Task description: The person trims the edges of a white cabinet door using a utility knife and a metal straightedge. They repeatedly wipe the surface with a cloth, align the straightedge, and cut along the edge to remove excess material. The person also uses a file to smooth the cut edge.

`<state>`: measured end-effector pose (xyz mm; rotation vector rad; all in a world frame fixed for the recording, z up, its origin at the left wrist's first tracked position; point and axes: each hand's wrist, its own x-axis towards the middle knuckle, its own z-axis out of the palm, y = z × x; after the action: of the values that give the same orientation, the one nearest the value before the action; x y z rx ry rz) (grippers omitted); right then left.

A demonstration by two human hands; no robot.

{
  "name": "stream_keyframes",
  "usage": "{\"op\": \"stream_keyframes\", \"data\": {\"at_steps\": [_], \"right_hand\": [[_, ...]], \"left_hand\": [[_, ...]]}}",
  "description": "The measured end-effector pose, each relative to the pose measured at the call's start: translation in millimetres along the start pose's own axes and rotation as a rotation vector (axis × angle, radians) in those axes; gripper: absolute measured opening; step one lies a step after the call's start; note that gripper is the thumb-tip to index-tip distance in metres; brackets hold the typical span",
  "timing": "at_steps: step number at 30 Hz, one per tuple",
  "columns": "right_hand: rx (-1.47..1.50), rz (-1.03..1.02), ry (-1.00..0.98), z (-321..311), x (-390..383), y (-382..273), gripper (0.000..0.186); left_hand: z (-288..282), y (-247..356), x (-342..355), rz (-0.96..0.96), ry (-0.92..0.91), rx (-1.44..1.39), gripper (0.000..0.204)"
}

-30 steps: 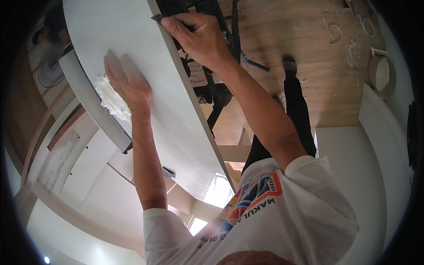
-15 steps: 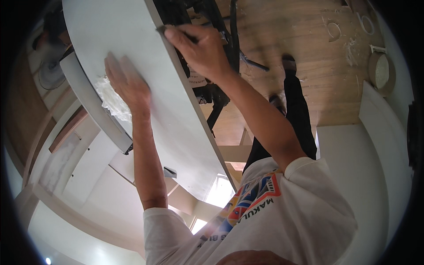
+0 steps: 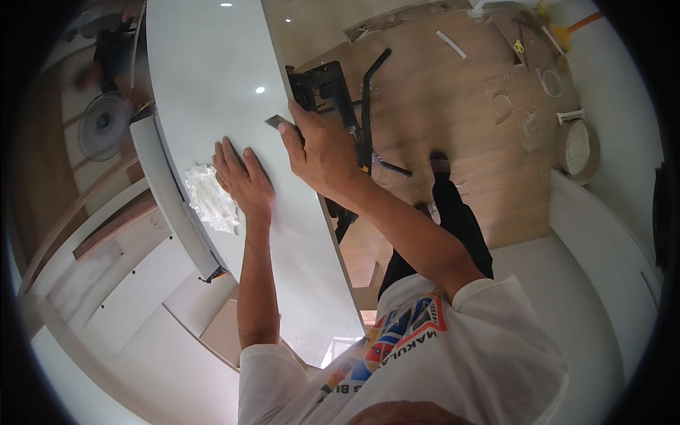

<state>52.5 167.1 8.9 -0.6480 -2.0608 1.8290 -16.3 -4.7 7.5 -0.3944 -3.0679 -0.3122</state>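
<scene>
A long white panel [image 3: 212, 64] runs from the top of the view toward my body. My left hand [image 3: 243, 180] lies on it with fingers extended, beside a crumpled white mass [image 3: 210, 202] whose material I cannot make out. My right hand [image 3: 319, 152] is closed around a small flat metal blade [image 3: 275, 121] at the panel's right edge, the blade showing over the white surface.
A black metal stand [image 3: 315, 88] is under the panel's right edge. A long grey piece [image 3: 170, 191] and a fan [image 3: 104, 122] are on the left. On the wooden floor [image 3: 460, 99] lie yellow-handled scissors [image 3: 518, 46], scraps and a round container [image 3: 574, 149].
The whole view has shifted, showing more floor at the top. My right hand with the blade has moved along the panel's edge toward my body; my left hand stays beside the white mass.
</scene>
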Motion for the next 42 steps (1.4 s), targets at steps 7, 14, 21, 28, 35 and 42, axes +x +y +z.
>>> {"op": "stream_keyframes", "data": {"at_steps": [7,14,21,28,35,42], "right_hand": [[0.215,0.106,-0.083,-14.4,0.2,8.4,0.045],[0.318,0.216,0.013,-19.7,50.5,41.6,0.045],[0.252,0.177,-0.077,-20.7,178.0,35.4,0.045],[0.083,0.08,-0.044,-20.9,299.1,13.8,0.055],[0.162,0.159,-0.066,-7.1,438.3,-13.2,0.062],[0.092,0.238,-0.223,-6.0,507.4,-20.4,0.059]], "left_hand": [[5.2,3.9,-2.2,-0.044,-0.019,0.0,0.062],[2.1,8.8,-1.4,-0.051,-0.033,-0.001,0.06],[8.8,-10.4,-20.7,0.007,-0.017,0.017,0.054],[18.8,9.6,17.6,-0.097,-0.042,0.01,0.053],[34.8,67.9,222.9,-0.427,-0.057,-0.003,0.066],[55.9,65.2,370.9,-0.5,-0.01,0.087,0.068]]}}
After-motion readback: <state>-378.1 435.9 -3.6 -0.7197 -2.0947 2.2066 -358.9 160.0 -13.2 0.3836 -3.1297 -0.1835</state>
